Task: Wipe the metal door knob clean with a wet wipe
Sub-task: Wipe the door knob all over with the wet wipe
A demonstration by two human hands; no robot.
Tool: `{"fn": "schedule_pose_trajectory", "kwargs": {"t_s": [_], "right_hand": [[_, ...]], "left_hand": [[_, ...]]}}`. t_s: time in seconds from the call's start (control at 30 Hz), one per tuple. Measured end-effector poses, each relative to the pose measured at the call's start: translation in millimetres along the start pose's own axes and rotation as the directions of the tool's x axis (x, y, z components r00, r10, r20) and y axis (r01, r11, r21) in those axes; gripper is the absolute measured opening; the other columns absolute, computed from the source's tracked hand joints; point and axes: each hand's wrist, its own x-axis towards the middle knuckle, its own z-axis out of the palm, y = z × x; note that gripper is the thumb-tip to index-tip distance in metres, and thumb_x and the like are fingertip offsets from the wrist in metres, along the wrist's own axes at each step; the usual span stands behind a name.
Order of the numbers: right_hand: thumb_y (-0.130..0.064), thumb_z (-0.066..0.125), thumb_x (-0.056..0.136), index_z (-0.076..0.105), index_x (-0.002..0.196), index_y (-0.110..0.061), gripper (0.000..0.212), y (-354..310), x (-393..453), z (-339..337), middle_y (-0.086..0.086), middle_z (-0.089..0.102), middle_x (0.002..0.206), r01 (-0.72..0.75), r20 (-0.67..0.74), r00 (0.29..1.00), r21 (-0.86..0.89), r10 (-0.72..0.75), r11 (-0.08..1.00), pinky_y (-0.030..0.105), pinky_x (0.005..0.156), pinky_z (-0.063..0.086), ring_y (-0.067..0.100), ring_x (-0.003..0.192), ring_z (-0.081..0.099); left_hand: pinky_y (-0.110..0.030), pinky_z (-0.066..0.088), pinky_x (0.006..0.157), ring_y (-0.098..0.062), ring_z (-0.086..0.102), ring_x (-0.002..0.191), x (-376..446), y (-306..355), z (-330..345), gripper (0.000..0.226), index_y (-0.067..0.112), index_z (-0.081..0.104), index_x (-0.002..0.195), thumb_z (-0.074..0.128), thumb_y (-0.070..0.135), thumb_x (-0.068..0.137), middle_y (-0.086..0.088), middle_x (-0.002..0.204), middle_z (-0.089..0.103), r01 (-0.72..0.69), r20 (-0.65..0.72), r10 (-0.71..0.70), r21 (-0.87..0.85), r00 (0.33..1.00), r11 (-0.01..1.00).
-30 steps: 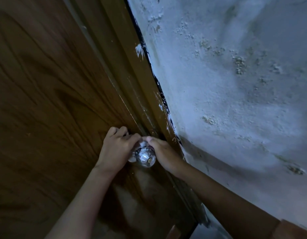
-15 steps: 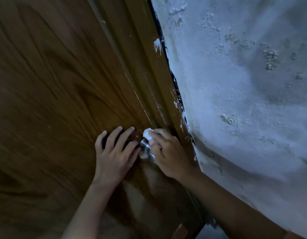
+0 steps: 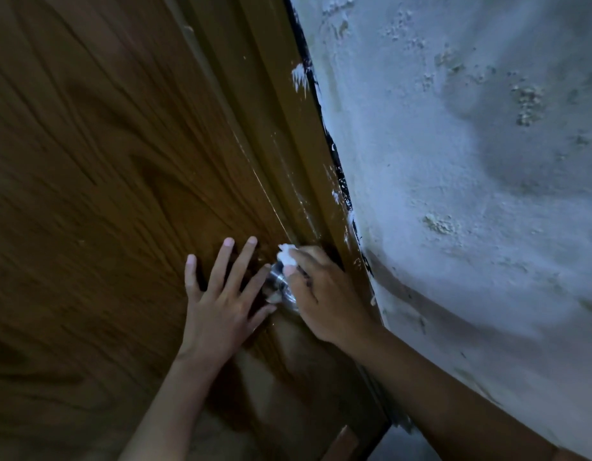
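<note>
- Door knob [image 3: 281, 284]: metal, on the wooden door [image 3: 105, 194] beside the frame; mostly hidden under the right hand.
- Right hand [image 3: 324, 294]: nearer, fingers closed over the knob, pinching a white wet wipe [image 3: 287, 256] at the knob's top.
- Left hand [image 3: 221, 304]: just left of the knob, fingers spread flat on the door, empty.

Metal door knob [image 3: 278, 283] mostly covered by right hand [image 3: 324, 296]; wet wipe [image 3: 287, 255] largely hidden under fingers; both forearms cut off at bottom edge.
</note>
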Motion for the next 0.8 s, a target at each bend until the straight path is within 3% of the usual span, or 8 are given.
{"fn": "schedule_pose_trajectory", "kwargs": {"t_s": [0.1,0.23,0.33,0.43,0.5,0.63,0.73,0.8], "right_hand": [[-0.037,0.029,0.09,0.041,0.132,-0.01,0.051,0,6,6,0.009,0.047,0.136,0.096,-0.007,0.995,-0.145,-0.098,0.985,0.034,0.101,0.033,0.02,0.122,0.044],[-0.036,0.035,0.095,0.034,0.136,-0.014,0.047,5,5,6,0.009,0.042,0.136,-0.031,0.044,0.998,-0.07,0.034,0.997,0.033,0.094,0.04,0.02,0.119,0.044],[-0.037,0.036,0.094,0.041,0.129,-0.01,0.045,2,9,5,0.014,0.048,0.125,-0.081,0.048,0.995,-0.067,0.085,0.994,0.037,0.086,0.047,0.024,0.106,0.05],[-0.038,0.035,0.093,0.05,0.119,-0.008,0.042,0,5,-1,0.014,0.055,0.117,-0.045,-0.008,0.999,-0.143,0.045,0.989,0.034,0.082,0.043,0.025,0.1,0.053],[-0.038,0.033,0.091,0.049,0.123,-0.008,0.046,-2,-1,-6,0.012,0.053,0.122,0.005,-0.055,0.998,-0.077,-0.009,0.997,0.032,0.086,0.043,0.017,0.102,0.051],[-0.036,0.036,0.091,0.044,0.129,-0.01,0.047,8,-2,-4,0.011,0.048,0.131,0.054,0.128,0.991,-0.108,-0.04,0.993,0.034,0.094,0.041,0.023,0.113,0.047],[-0.037,0.038,0.09,0.05,0.119,-0.009,0.043,19,3,-4,0.011,0.053,0.111,-0.008,0.181,0.983,-0.145,0.035,0.989,0.027,0.076,0.037,0.024,0.103,0.053],[-0.031,0.04,0.091,0.055,0.108,-0.007,0.033,22,5,-8,0.01,0.055,0.098,-0.046,0.171,0.983,-0.154,0.073,0.987,0.027,0.071,0.035,0.027,0.096,0.055]], "left_hand": [[-0.055,-0.005,0.111,-0.024,-0.007,0.144,-2,-1,1,0.068,0.024,0.044,0.128,0.065,0.055,0.071,-0.008,0.148,0.026,-0.022,0.003,0.022,0.008,1.0,1.0],[-0.055,-0.007,0.111,-0.025,-0.008,0.144,-1,-1,1,0.08,0.024,0.044,0.127,0.078,0.05,0.059,-0.009,0.147,0.028,-0.017,0.009,0.017,0.036,1.0,0.999],[-0.055,-0.007,0.111,-0.025,-0.008,0.144,0,-2,1,0.08,0.023,0.044,0.127,0.078,0.05,0.059,-0.009,0.147,0.028,-0.019,0.01,0.019,0.042,1.0,0.999],[-0.055,-0.006,0.111,-0.025,-0.007,0.144,-1,-1,1,0.079,0.024,0.044,0.127,0.076,0.051,0.061,-0.008,0.147,0.027,-0.015,0.007,0.015,0.053,1.0,0.999],[-0.056,-0.005,0.111,-0.024,-0.005,0.144,-1,-1,1,0.077,0.024,0.044,0.128,0.075,0.051,0.063,-0.007,0.148,0.027,-0.011,0.002,0.011,0.056,1.0,0.998],[-0.056,-0.005,0.111,-0.024,-0.007,0.144,-2,-1,3,0.071,0.025,0.043,0.129,0.07,0.052,0.069,-0.006,0.152,0.021,-0.008,-0.001,0.008,0.043,1.0,0.999],[-0.056,-0.007,0.111,-0.024,-0.005,0.145,-2,-1,4,0.058,0.026,0.043,0.129,0.049,0.052,0.078,-0.004,0.157,0.011,-0.005,0.001,0.005,0.058,1.0,0.998],[-0.057,-0.006,0.111,-0.024,-0.005,0.145,-2,-1,4,0.056,0.026,0.043,0.128,0.042,0.051,0.078,-0.005,0.153,0.021,-0.002,0.005,0.002,0.052,1.0,0.999]]}}
